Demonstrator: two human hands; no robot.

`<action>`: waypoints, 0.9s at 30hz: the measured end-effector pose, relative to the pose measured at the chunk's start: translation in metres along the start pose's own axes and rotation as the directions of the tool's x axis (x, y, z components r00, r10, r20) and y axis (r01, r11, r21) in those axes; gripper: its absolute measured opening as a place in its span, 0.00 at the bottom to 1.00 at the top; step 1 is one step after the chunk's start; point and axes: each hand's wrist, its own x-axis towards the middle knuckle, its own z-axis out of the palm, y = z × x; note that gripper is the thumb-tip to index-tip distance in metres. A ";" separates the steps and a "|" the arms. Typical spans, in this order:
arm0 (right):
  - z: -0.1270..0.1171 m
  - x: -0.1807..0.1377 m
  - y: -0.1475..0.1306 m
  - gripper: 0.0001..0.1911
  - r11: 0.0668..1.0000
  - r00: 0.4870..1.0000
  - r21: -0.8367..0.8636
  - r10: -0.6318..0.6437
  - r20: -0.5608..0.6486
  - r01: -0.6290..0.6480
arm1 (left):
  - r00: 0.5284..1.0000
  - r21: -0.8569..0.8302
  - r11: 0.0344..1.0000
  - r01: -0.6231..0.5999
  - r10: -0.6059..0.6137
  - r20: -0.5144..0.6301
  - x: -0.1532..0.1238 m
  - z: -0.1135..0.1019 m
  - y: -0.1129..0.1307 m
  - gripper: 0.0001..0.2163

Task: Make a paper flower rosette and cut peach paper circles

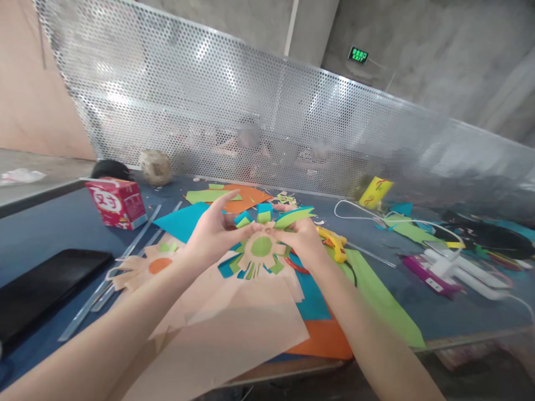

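Observation:
Between my two hands is a layered paper flower (pixel 261 246) with a green centre, a beige ring and green and blue strips for petals. My left hand (pixel 217 228) pinches its upper left edge, thumb on the beige layer and index finger raised. From the other side my right hand (pixel 298 231) grips the upper right petals, its thumb near the left thumb. Beneath lie beige paper sheets (pixel 234 328). A second beige paper flower (pixel 161 266) with an orange centre lies left of my left forearm. Just right of my right hand rests a yellow glue gun (pixel 333 242).
On the left are a black phone (pixel 50 289), a pink box (pixel 117 203) and clear glue sticks (pixel 111 273). Green paper (pixel 380 295), a yellow roll (pixel 375 192) and a white power strip (pixel 468 273) with cables lie right. A perforated metal screen (pixel 267 100) stands behind the table.

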 end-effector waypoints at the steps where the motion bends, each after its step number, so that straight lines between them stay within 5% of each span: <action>1: 0.000 0.002 0.002 0.19 1.000 0.999 0.021 -0.006 -0.034 0.007 | 1.000 -0.016 1.000 0.011 -0.010 0.011 0.001 -0.001 -0.002 0.40; 3: 0.000 0.005 0.006 0.18 0.997 0.994 0.074 -0.012 -0.111 0.020 | 0.999 -0.004 1.000 -0.007 0.007 0.051 0.003 -0.003 -0.007 0.42; 5: 0.001 0.006 0.007 0.21 0.993 0.986 0.110 -0.013 -0.165 0.032 | 0.989 0.121 0.981 -0.150 0.151 0.007 0.002 -0.003 -0.010 0.42; 8: 0.003 0.004 0.007 0.27 0.995 0.987 0.089 -0.040 -0.159 0.054 | 0.842 0.464 0.771 -0.437 0.532 -0.090 -0.003 -0.002 -0.011 0.32; 10: 0.005 0.002 0.007 0.29 0.997 0.990 0.025 -0.067 -0.122 0.071 | 0.745 0.588 0.581 -0.563 0.665 0.057 -0.007 0.000 -0.010 0.24; 12: 0.006 0.001 0.009 0.28 0.994 0.991 -0.047 -0.102 -0.088 0.098 | 0.702 0.591 0.475 -0.652 0.672 0.235 -0.011 0.003 -0.009 0.22; 15: 0.006 0.001 0.014 0.28 0.986 0.991 -0.098 -0.135 -0.027 0.132 | 0.711 0.577 0.474 -0.666 0.636 0.298 -0.012 0.005 -0.009 0.26; 27: 0.008 -0.002 0.009 0.28 0.944 0.980 -0.266 -0.197 0.027 0.197 | 0.832 0.496 0.689 -0.528 0.538 0.139 -0.010 0.006 -0.008 0.30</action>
